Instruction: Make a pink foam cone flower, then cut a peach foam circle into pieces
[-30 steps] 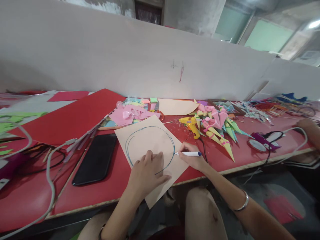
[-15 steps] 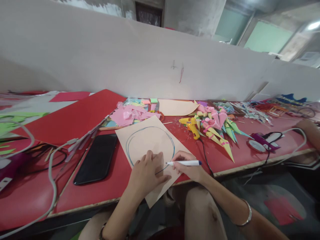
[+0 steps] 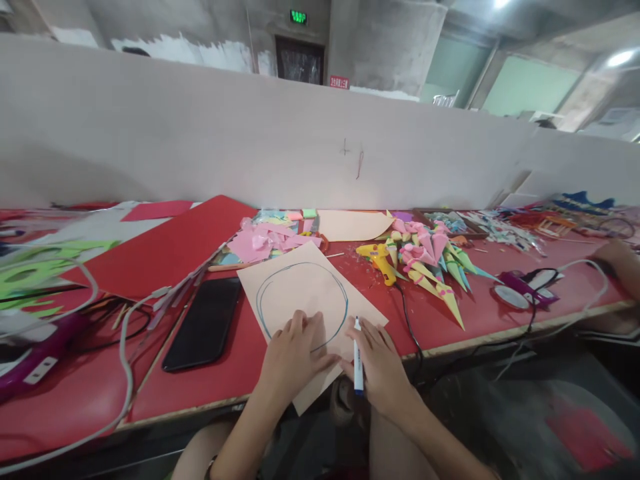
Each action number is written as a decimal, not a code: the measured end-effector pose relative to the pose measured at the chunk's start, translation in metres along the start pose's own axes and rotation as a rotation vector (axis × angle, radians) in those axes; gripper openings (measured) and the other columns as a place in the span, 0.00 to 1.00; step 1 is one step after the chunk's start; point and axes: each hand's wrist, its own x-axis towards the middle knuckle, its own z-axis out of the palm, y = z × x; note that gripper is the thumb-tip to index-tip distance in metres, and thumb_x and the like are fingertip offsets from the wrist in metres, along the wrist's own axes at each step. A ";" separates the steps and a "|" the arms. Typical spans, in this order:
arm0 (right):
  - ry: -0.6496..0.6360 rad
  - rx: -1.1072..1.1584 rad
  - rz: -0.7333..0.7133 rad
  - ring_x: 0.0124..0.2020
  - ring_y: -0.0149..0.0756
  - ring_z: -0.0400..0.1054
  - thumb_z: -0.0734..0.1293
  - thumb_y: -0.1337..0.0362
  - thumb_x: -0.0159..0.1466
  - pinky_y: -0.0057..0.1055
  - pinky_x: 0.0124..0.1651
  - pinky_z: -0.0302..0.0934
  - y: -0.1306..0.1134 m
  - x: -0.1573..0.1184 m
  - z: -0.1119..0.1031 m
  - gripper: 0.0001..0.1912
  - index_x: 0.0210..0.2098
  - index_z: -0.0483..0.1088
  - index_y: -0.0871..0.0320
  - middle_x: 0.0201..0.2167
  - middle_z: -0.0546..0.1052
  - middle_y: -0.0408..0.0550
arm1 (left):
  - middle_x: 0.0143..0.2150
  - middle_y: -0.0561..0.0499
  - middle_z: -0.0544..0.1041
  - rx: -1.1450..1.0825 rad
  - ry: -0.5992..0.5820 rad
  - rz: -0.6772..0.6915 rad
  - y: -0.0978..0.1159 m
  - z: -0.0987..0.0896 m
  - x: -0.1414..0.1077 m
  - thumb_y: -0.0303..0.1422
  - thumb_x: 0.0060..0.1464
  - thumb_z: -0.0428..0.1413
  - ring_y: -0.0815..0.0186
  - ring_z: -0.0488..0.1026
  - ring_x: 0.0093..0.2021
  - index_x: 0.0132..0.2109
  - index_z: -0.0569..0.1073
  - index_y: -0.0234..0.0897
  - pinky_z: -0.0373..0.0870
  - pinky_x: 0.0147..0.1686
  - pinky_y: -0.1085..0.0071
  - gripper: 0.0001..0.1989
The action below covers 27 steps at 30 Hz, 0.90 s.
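Observation:
A cream paper sheet [image 3: 295,293] with a large circle drawn in blue lines lies at the table's front edge, its near corner overhanging. My left hand [image 3: 295,347] rests on the lower part of the sheet, fingers apart and holding nothing. At the sheet's right side, my right hand [image 3: 377,360] holds a white marker [image 3: 358,360] with a blue end, the tip pointing away from me and the blue end towards me. The right palm faces down, and some of its fingers reach over the paper.
A black phone [image 3: 203,325] lies left of the sheet. Behind it are red card [image 3: 170,247] and pink scraps [image 3: 260,239]. A yellow glue gun [image 3: 379,262] and paper cones [image 3: 425,257] stand to the right. Another person's arm [image 3: 617,267] is at the far right.
My right hand has turned, swinging the marker from level to nearly upright in the view, off the drawn line. My left hand stays on the sheet. The view has tilted up slightly.

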 end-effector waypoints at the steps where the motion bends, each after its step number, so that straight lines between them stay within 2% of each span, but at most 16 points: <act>1: -0.002 -0.017 0.022 0.58 0.49 0.55 0.61 0.64 0.59 0.50 0.55 0.51 -0.001 0.000 0.001 0.18 0.49 0.61 0.55 0.56 0.64 0.55 | 0.46 0.45 0.64 0.003 -0.017 -0.018 0.001 -0.001 -0.003 0.47 0.50 0.49 0.58 0.69 0.43 0.55 0.59 0.41 0.66 0.37 0.65 0.27; 5: -0.053 0.004 0.063 0.59 0.49 0.53 0.62 0.62 0.58 0.51 0.55 0.48 0.001 0.003 0.000 0.18 0.48 0.61 0.55 0.58 0.62 0.54 | 0.41 0.47 0.68 0.075 -0.089 -0.078 -0.008 -0.011 -0.016 0.41 0.54 0.45 0.62 0.73 0.34 0.51 0.63 0.42 0.66 0.27 0.69 0.18; 7: -0.106 0.029 0.051 0.59 0.48 0.52 0.62 0.62 0.57 0.51 0.56 0.47 0.005 0.006 -0.004 0.18 0.47 0.61 0.55 0.58 0.62 0.53 | 0.41 0.47 0.70 0.151 -0.098 -0.079 -0.024 -0.018 -0.021 0.32 0.57 0.40 0.63 0.74 0.31 0.51 0.65 0.44 0.65 0.25 0.70 0.17; 9: -0.167 0.057 0.034 0.60 0.47 0.51 0.63 0.63 0.56 0.50 0.57 0.45 0.009 0.009 -0.009 0.17 0.46 0.61 0.55 0.58 0.62 0.52 | 0.45 0.45 0.71 0.246 -0.015 -0.113 -0.043 -0.026 -0.022 0.26 0.57 0.35 0.63 0.74 0.31 0.54 0.63 0.44 0.65 0.24 0.69 0.22; 11: -0.226 0.088 0.016 0.60 0.46 0.50 0.64 0.64 0.55 0.49 0.57 0.45 0.014 0.013 -0.016 0.18 0.45 0.61 0.55 0.58 0.62 0.51 | 0.48 0.44 0.70 0.322 0.048 -0.122 -0.060 -0.033 -0.021 0.25 0.56 0.35 0.62 0.74 0.30 0.55 0.64 0.43 0.66 0.24 0.68 0.24; 14: -0.288 0.130 -0.003 0.60 0.46 0.51 0.66 0.65 0.53 0.48 0.57 0.46 0.022 0.020 -0.026 0.19 0.44 0.61 0.55 0.57 0.63 0.52 | 0.57 0.44 0.64 0.361 0.055 -0.050 -0.071 -0.036 -0.016 0.25 0.56 0.36 0.62 0.75 0.31 0.56 0.64 0.45 0.69 0.27 0.66 0.24; 16: -0.282 0.142 -0.010 0.58 0.46 0.53 0.67 0.67 0.52 0.48 0.56 0.47 0.025 0.024 -0.031 0.20 0.44 0.61 0.55 0.55 0.64 0.54 | 0.61 0.45 0.59 0.365 -0.015 -0.035 -0.069 -0.034 -0.014 0.22 0.55 0.36 0.63 0.76 0.32 0.56 0.62 0.47 0.70 0.28 0.67 0.26; 20: -0.124 0.133 0.035 0.54 0.46 0.57 0.65 0.72 0.53 0.44 0.52 0.55 0.015 0.021 -0.031 0.18 0.43 0.61 0.56 0.52 0.65 0.57 | 0.63 0.39 0.55 0.376 -0.144 -0.117 -0.053 -0.026 -0.020 0.14 0.50 0.31 0.62 0.76 0.35 0.60 0.57 0.44 0.72 0.27 0.68 0.34; 23: -0.086 0.195 -0.006 0.50 0.43 0.61 0.63 0.71 0.56 0.38 0.48 0.59 -0.005 0.010 -0.023 0.15 0.43 0.61 0.55 0.50 0.67 0.55 | 0.61 0.31 0.55 0.420 -0.158 -0.182 -0.037 -0.023 -0.026 0.13 0.50 0.31 0.62 0.77 0.33 0.61 0.55 0.37 0.73 0.28 0.67 0.33; 27: -0.120 0.155 -0.056 0.50 0.45 0.61 0.63 0.70 0.57 0.42 0.49 0.57 -0.018 -0.003 -0.011 0.13 0.42 0.62 0.55 0.49 0.69 0.52 | 0.58 0.27 0.60 0.494 -0.123 -0.256 -0.017 -0.016 -0.032 0.14 0.50 0.34 0.63 0.77 0.29 0.59 0.58 0.35 0.73 0.26 0.68 0.31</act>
